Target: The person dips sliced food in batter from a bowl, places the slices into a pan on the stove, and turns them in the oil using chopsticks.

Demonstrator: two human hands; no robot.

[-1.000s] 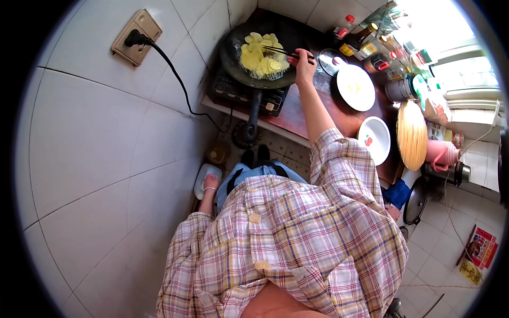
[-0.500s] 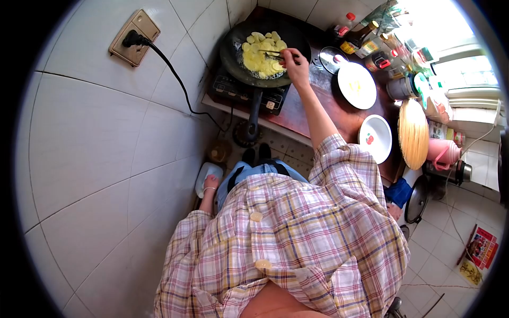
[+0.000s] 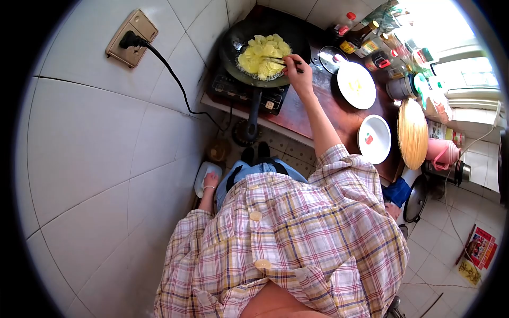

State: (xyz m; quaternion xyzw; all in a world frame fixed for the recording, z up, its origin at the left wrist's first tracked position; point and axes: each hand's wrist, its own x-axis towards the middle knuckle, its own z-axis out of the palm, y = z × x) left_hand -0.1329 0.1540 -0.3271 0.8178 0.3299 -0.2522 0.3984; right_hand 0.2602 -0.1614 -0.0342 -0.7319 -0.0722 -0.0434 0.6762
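My right hand (image 3: 298, 71) is closed around a pair of chopsticks (image 3: 275, 60), their tips among the food in a dark wok (image 3: 231, 66). Pale yellow slices that look like potato (image 3: 263, 52) lie heaped in the wok, with bubbling liquid at their edge. The wok sits on a black electric cooktop (image 3: 273, 100), its handle (image 3: 254, 114) pointing toward me. Low on the left hangs my left hand (image 3: 211, 179), a bracelet at its wrist, over or against a white rounded object (image 3: 201, 183). Its fingers are too hidden to tell whether they grip it.
A white plate (image 3: 356, 85), a glass lid (image 3: 330, 59) and a white bowl (image 3: 374, 139) are on the counter. Bottles (image 3: 359, 37), a round woven tray (image 3: 412, 135) and a pink thermos (image 3: 444, 152) line the right side. A plugged-in black cord (image 3: 172, 69) hangs along the tiled wall.
The chopsticks have shifted slightly right and down with my right hand. The slices have been moved about into a more heaped pile. My left hand stays nearly in place.
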